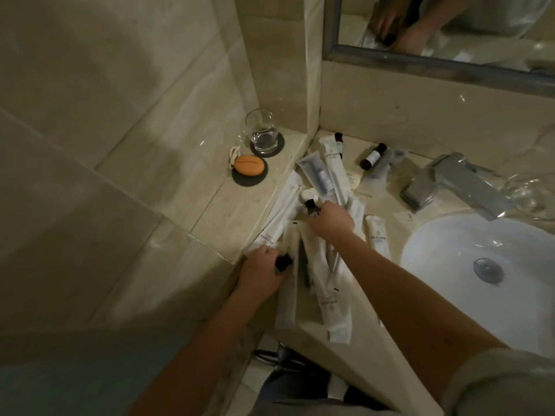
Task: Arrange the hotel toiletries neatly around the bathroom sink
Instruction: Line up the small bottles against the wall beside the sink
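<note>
Several white toiletry packets (330, 298) lie in a loose heap on the marble counter (387, 205) left of the white sink (450, 244). My left hand (261, 273) grips a small dark bottle (283, 262) at the counter's left edge. My right hand (332, 219) is closed on another small dark bottle (310, 205) in the middle of the heap. A third dark bottle (372, 156) lies near the back wall, and a clear-packed kit (316, 172) rests behind the heap. One white tube (377, 237) lies beside the sink.
A glass of water (262, 133) stands on a dark coaster on the raised ledge, with an orange soap (249, 166) on a second coaster in front. The chrome faucet (450, 184) reaches over the sink. A mirror (435, 28) hangs above. An upturned glass (531, 193) sits far right.
</note>
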### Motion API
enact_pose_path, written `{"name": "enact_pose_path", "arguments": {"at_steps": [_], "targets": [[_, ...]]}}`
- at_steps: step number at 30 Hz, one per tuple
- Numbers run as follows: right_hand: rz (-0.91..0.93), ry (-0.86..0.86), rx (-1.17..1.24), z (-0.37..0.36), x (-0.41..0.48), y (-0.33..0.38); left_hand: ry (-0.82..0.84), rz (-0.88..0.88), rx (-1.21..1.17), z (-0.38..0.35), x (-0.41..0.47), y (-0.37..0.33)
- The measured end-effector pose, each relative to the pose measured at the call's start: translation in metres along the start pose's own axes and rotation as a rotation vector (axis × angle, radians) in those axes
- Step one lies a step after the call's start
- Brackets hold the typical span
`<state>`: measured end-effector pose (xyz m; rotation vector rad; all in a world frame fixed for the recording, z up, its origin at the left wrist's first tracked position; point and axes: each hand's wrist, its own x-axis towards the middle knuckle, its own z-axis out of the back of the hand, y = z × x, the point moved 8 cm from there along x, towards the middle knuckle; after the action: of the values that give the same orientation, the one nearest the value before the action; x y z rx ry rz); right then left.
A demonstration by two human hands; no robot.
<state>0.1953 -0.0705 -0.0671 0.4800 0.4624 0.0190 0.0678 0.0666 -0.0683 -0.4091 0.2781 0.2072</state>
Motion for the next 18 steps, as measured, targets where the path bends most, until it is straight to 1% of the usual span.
{"name": "enact_pose_path", "arguments": {"at_steps": [5, 7, 10, 11, 13, 15, 18], "targets": [[0.031, -0.060, 0.521, 0.022, -0.021, -0.017, -0.034, -0.031, -0.021, 0.000, 0.008, -0.005], [0.026, -0.034, 0.698, 0.026, -0.032, -0.028, -0.036, -0.023, -0.043, 0.001, 0.009, -0.004], [0.006, 0.073, 0.952, 0.027, -0.047, -0.040, -0.048, 0.075, -0.166, 0.009, 0.009, 0.002], [0.008, 0.108, 0.989, 0.029, -0.054, -0.042, -0.055, 0.114, -0.242, 0.014, 0.008, 0.003], [0.027, 0.147, 0.984, 0.035, -0.067, -0.045, -0.098, 0.167, -0.418, 0.028, 0.008, -0.004], [0.046, 0.148, 0.973, 0.045, -0.080, -0.051, -0.160, 0.155, -0.551, 0.049, 0.007, -0.023], [0.065, 0.133, 1.055, 0.066, -0.099, -0.066, -0.148, 0.075, -0.747, 0.071, 0.006, -0.067]]}}
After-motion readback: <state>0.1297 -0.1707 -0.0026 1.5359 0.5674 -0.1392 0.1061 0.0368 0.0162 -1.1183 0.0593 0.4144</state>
